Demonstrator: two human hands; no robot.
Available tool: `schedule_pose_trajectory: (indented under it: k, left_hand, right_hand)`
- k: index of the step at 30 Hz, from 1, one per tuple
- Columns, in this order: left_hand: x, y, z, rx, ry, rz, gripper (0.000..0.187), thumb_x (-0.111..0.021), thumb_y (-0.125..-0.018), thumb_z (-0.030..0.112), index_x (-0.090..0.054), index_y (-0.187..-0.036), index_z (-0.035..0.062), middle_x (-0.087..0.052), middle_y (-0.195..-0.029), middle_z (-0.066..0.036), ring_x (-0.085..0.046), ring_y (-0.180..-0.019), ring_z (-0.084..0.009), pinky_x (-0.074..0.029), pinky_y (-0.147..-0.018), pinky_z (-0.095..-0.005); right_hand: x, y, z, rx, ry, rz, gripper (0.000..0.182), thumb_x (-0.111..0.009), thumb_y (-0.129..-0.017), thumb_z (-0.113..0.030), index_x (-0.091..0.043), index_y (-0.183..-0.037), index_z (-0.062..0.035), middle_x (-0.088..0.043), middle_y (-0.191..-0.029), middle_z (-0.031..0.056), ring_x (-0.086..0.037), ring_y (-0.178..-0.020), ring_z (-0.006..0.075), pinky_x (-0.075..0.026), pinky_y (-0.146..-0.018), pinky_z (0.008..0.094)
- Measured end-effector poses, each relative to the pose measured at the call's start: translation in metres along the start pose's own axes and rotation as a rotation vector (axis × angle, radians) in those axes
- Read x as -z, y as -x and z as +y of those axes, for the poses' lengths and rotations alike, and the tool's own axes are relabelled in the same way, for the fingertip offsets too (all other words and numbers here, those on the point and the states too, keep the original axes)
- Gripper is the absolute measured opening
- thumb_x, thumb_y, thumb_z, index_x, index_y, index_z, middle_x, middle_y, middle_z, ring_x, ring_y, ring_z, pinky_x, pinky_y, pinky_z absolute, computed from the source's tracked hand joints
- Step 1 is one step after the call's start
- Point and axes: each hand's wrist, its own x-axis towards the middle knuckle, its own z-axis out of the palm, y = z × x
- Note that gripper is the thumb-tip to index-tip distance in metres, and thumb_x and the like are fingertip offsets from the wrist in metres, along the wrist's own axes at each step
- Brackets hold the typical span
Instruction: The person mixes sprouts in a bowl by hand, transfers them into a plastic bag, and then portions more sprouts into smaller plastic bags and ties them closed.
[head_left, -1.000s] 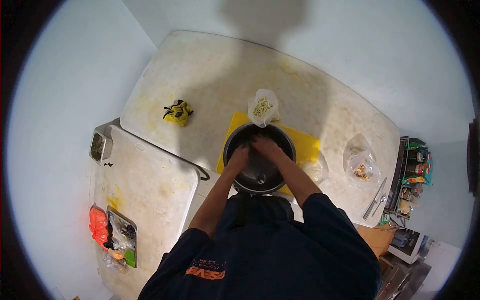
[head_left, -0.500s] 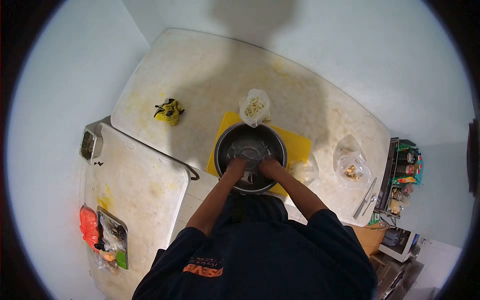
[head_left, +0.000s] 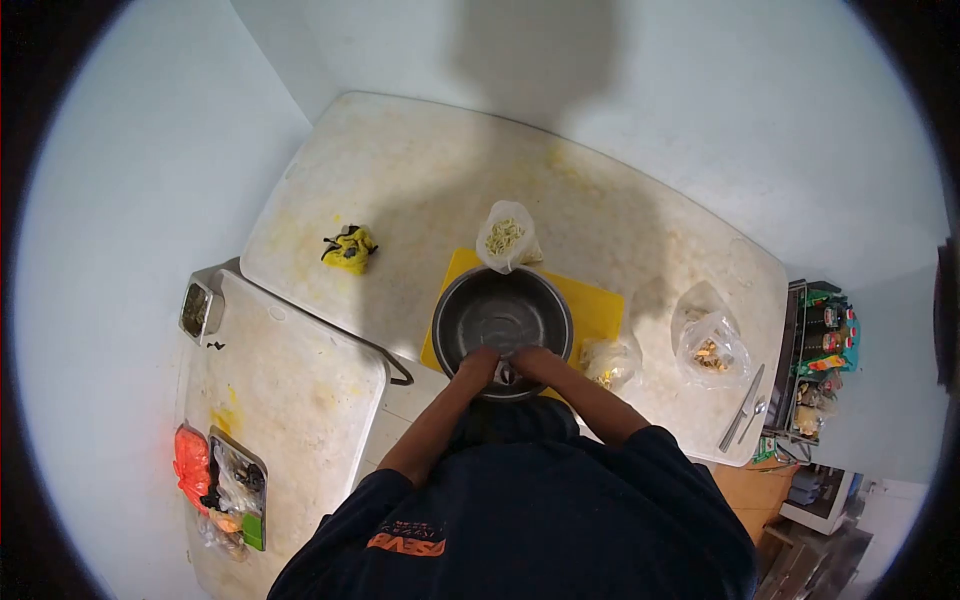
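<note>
A steel bowl [head_left: 500, 310] stands on a yellow cutting board [head_left: 598, 302] on the stained white table [head_left: 420, 170]. Both my hands reach into the bowl at its near rim. My left hand [head_left: 479, 363] and my right hand [head_left: 531, 360] are pressed close together, fingers closed on a small pale piece [head_left: 505, 375] between them; what it is I cannot make out. A clear bag of pale noodles [head_left: 505, 237] sits upright just beyond the bowl, touching the board's far edge.
A crumpled yellow bag [head_left: 349, 248] lies to the left. Two clear bags [head_left: 710, 345] [head_left: 608, 362] and metal utensils [head_left: 742, 408] lie to the right. A second white table [head_left: 290, 390] at lower left bears a tray [head_left: 238, 485], an orange bag [head_left: 192, 462] and a steel container [head_left: 197, 308].
My hands drew back from the bowl's far side to its near rim and came together on the small pale piece. The camera view shifted slightly.
</note>
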Motion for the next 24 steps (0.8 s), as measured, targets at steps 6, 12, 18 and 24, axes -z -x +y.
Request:
schedule_pose_trajectory:
  k: [6,12,18,24]
  left_hand:
    - [-0.037,-0.012,-0.03,-0.106,-0.013,0.083,0.018,-0.062,-0.079,0.005,-0.07,-0.096,0.0028,-0.067,-0.101,-0.023,-0.066,-0.096,-0.0408,-0.054,-0.084,-0.0485]
    - [0.045,0.001,0.005,0.096,0.028,-0.214,0.026,-0.065,-0.08,0.007,-0.067,-0.104,-0.0019,-0.067,-0.108,-0.025,-0.065,-0.102,-0.0389,-0.052,-0.085,-0.0454]
    - [0.074,-0.001,-0.014,0.245,0.47,-0.355,0.035,-0.078,-0.071,0.01,-0.072,-0.103,-0.0017,-0.072,-0.098,-0.017,-0.071,-0.085,-0.025,-0.055,-0.08,-0.0342]
    - [0.13,0.015,0.015,0.284,1.316,0.008,0.025,-0.078,-0.079,0.006,-0.072,-0.101,-0.0021,-0.072,-0.094,-0.008,-0.068,-0.081,-0.0146,-0.056,-0.079,-0.0283]
  right_hand:
    - [-0.027,0.002,-0.002,0.139,0.027,0.075,0.024,-0.059,-0.084,-0.019,-0.071,-0.098,-0.0037,-0.068,-0.099,0.0211,-0.067,-0.091,0.0379,-0.054,-0.077,0.0475]
    - [0.021,-0.007,-0.032,0.078,0.004,-0.348,0.026,-0.063,-0.084,-0.024,-0.07,-0.097,-0.0026,-0.069,-0.092,0.0151,-0.067,-0.083,0.0259,-0.053,-0.074,0.0395]
    - [0.062,0.007,-0.01,0.31,-0.696,-0.483,0.03,-0.065,-0.088,-0.03,-0.067,-0.103,-0.0039,-0.068,-0.096,0.0057,-0.062,-0.087,0.0112,-0.049,-0.075,0.0287]
    - [0.056,0.019,-0.001,0.172,-1.811,-0.082,0.022,-0.051,-0.099,-0.023,-0.062,-0.104,-0.0041,-0.064,-0.09,0.0045,-0.062,-0.086,0.0148,-0.051,-0.077,0.0301]
